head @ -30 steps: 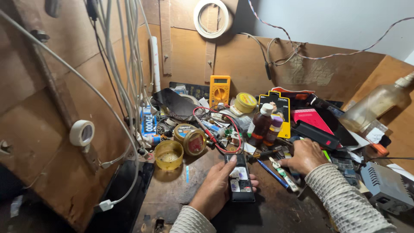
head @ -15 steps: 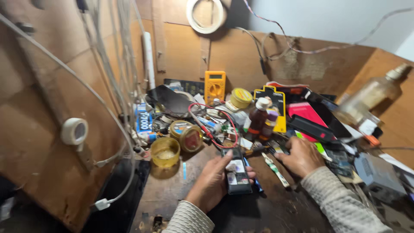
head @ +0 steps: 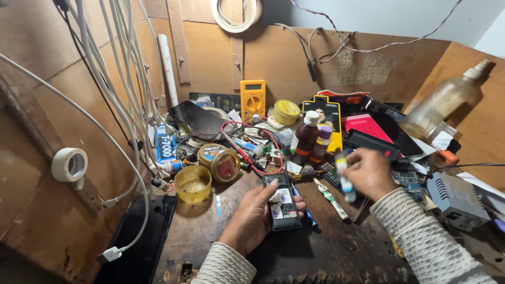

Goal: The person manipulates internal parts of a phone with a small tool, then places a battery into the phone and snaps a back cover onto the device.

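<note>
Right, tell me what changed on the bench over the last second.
The right hand came up off the clutter at the right and now holds a small white and blue tube above the bench; earlier it lay flat among the tools with nothing lifted. The left hand kept its hold on the opened phone, which stayed in the same spot. The jars, bottles and yellow meter did not move.

A dark, stained wooden workbench carries much clutter: an opened phone near the front, a yellow dish, two round tins, a yellow multimeter, brown bottles, and a grey adapter at right
</note>
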